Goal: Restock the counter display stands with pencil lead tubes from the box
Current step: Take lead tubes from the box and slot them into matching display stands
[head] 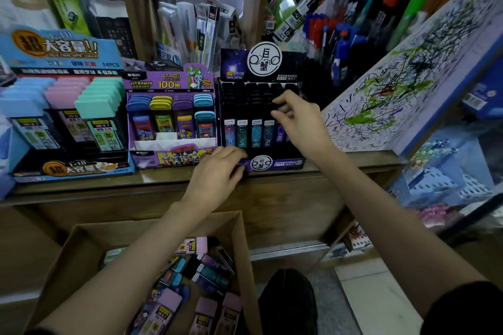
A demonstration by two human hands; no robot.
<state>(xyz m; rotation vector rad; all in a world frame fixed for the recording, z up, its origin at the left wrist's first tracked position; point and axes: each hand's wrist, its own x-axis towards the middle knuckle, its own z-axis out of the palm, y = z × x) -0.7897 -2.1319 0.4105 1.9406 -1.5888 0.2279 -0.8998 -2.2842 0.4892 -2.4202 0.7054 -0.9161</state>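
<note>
The right hand reaches into the right rows of the dark stand. Its grip is narrow, apparently pinching a black-capped tube to seat it, though blur hides the contact. The left hand curls its grip on the stand's near lip, likely to steady it on the surface. Spare tubes lie in the box, nearer and below.

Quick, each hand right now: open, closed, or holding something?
Left hand: fingers curled at the front lip of the black display stand; a grasp cannot be told.
Right hand: pinches a black lead tube in that stand.
</note>
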